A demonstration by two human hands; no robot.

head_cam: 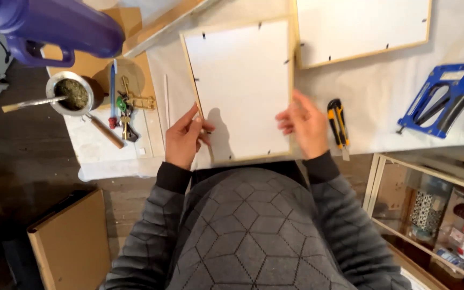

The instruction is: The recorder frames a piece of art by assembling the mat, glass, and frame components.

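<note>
A light wooden picture frame (pixel 241 86) lies face down on the white-covered table (pixel 377 91), its white backing board held by small black tabs. My left hand (pixel 185 137) grips the frame's left edge near the bottom corner, thumb on the backing. My right hand (pixel 303 124) holds the right edge near the lower right corner, fingers curled onto the board.
A second wooden frame (pixel 361 29) lies at the back right. A yellow-black utility knife (pixel 338 124) sits just right of my right hand; a blue tab-driver tool (pixel 444 96) at far right. Left: a purple thermos (pixel 49 24), a metal cup (pixel 72 94) with straw, keys (pixel 127 107), a pen.
</note>
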